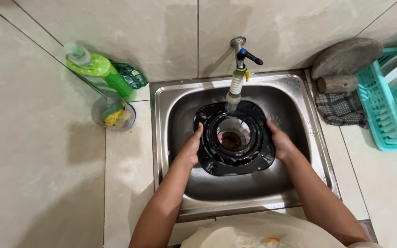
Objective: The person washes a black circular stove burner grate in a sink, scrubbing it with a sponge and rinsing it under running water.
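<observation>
I have my left hand (192, 146) and right hand (279, 141) closed on opposite edges of the black ring-shaped stove part (235, 140), keeping it under the tap (239, 69) so water rinses it over the sink (299, 105).

green squeeze bottle (98, 70) with pale cap lying tilted at counter's back edge, left of sink; dark green crumpled sachet (131, 75) just beside it against wall.

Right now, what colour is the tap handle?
Black, on the tap handle above the sink; head view.
</observation>
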